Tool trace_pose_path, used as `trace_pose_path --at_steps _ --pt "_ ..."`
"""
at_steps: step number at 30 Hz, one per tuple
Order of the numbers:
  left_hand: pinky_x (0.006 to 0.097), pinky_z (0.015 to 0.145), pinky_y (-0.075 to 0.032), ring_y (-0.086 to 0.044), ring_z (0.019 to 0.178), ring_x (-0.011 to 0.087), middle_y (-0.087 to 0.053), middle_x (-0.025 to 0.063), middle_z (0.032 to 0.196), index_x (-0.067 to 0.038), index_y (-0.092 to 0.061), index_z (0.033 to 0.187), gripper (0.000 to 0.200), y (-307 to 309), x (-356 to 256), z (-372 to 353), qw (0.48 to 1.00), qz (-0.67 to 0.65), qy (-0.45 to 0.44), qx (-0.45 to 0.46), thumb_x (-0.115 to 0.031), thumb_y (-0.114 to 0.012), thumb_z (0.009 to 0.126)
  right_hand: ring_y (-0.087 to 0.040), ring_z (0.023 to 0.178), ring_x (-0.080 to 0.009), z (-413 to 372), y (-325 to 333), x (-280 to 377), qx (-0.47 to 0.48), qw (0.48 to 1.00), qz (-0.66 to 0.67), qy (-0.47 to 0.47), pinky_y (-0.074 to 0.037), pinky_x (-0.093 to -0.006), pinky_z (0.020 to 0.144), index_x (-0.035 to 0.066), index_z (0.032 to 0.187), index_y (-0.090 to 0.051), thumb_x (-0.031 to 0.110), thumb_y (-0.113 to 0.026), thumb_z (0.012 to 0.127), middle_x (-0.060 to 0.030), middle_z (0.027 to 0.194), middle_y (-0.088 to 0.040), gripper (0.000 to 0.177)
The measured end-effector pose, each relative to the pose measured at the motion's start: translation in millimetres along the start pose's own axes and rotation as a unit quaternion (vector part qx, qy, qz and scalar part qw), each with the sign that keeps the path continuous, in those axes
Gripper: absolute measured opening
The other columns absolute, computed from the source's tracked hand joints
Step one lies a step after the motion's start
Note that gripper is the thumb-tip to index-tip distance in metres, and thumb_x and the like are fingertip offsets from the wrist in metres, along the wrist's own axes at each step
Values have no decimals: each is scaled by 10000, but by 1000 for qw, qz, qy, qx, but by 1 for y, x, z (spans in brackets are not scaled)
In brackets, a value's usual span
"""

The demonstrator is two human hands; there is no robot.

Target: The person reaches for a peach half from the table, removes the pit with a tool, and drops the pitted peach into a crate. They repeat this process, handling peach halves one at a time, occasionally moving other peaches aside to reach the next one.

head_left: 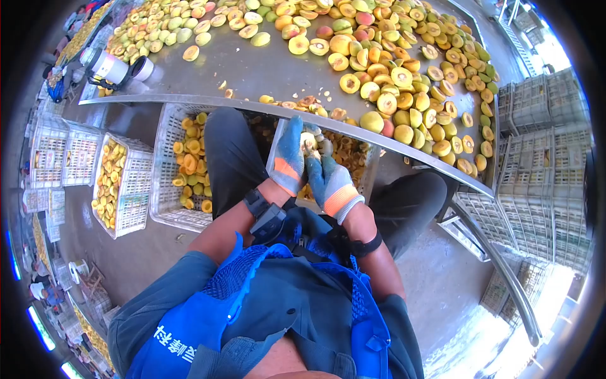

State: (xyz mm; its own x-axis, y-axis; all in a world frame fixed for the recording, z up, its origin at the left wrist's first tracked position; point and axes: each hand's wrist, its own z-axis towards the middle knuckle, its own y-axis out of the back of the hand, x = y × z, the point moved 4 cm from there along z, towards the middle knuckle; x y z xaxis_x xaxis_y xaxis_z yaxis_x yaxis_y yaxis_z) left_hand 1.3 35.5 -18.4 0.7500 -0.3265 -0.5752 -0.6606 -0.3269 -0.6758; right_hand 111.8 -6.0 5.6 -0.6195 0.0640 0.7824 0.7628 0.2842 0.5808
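Both hands wear blue, orange and grey gloves and meet just below the front edge of a metal table [252,79]. My left hand [291,155] is closed on a pale, cut fruit half [308,143]. Close beside it, my right hand [329,177] has its fingers bent up against the same fruit, with a small dark object [326,146] at its fingertips that I cannot make out. Beneath the hands, a crate [374,172] between the knees holds fruit scraps, partly hidden by the gloves. Halved peach-like fruits [402,77] are heaped on the table.
A crate of fruit halves [180,213] stands left of the left knee, and another crate [131,196] farther left. Stacked crates [543,183] rise at the right beside a curved metal bar [505,278]. White cups [108,66] lie on the table's left end.
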Motion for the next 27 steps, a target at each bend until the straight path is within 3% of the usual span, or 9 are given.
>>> trace_pose_path --at_steps 2,5,8,11,14,18,20,23,27 --pt "371 709 -562 -641 717 248 -645 108 801 -53 -634 908 467 -1 1 0 999 33 -1 -10 -498 -538 1014 -741 820 -326 -2 2 -5 -24 999 26 33 -545 -400 661 -28 1165 -642 341 -522 1059 -197 917 -754 402" --pt "357 674 -548 -631 688 239 -634 115 765 -54 -631 882 468 8 -4 0 997 65 -13 27 -495 -540 1014 -709 935 -431 0 -6 -12 105 979 170 -44 -551 -439 800 -55 1318 -577 375 -516 1044 -321 967 -698 513" --pt "349 647 -539 -627 675 232 -629 117 748 -56 -628 866 473 15 2 4 998 57 4 35 -499 -548 1011 -704 884 -410 1 -13 -22 148 938 303 -84 -545 -410 774 -62 1220 -628 360 -505 1051 -292 923 -703 470" --pt "352 621 -535 -620 647 231 -628 116 743 -60 -622 850 478 16 2 5 997 72 14 0 -506 -553 1007 -698 845 -319 0 -4 -9 119 985 125 -28 -537 -382 763 -68 1174 -644 382 -497 1057 -227 901 -714 487" --pt "351 594 -529 -615 630 230 -627 113 738 -64 -612 833 485 17 3 4 996 74 29 -26 -513 -552 1007 -659 784 -209 2 -10 -16 118 981 151 -23 -524 -340 707 -56 1153 -655 400 -496 1060 -122 854 -699 492" --pt "349 579 -523 -610 618 230 -620 115 726 -69 -597 816 488 16 4 -1 996 79 14 -24 -510 -537 1016 -596 692 -127 -7 1 -2 217 907 330 -148 -480 -285 615 -32 1093 -668 415 -505 1056 -35 788 -642 478" --pt "349 576 -522 -610 618 230 -616 116 721 -71 -593 812 488 20 7 1 997 68 34 -9 -507 -529 1021 -568 623 -112 -9 6 2 229 910 314 -148 -445 -268 559 -9 1051 -673 417 -502 1054 -15 736 -614 460" --pt "350 577 -521 -606 614 230 -611 119 719 -75 -589 805 466 20 6 0 995 96 11 31 -480 -527 1028 -422 449 -56 -14 2 -1 254 876 383 -148 -316 -224 418 75 894 -630 464 -483 1065 41 592 -486 449" --pt "313 634 -534 -641 660 200 -662 104 727 -61 -640 795 496 20 5 -3 986 134 13 95 -471 -503 1038 -387 429 -56 -19 -5 -9 299 781 517 -181 -291 -215 403 90 889 -604 455 -491 1063 45 571 -450 420"
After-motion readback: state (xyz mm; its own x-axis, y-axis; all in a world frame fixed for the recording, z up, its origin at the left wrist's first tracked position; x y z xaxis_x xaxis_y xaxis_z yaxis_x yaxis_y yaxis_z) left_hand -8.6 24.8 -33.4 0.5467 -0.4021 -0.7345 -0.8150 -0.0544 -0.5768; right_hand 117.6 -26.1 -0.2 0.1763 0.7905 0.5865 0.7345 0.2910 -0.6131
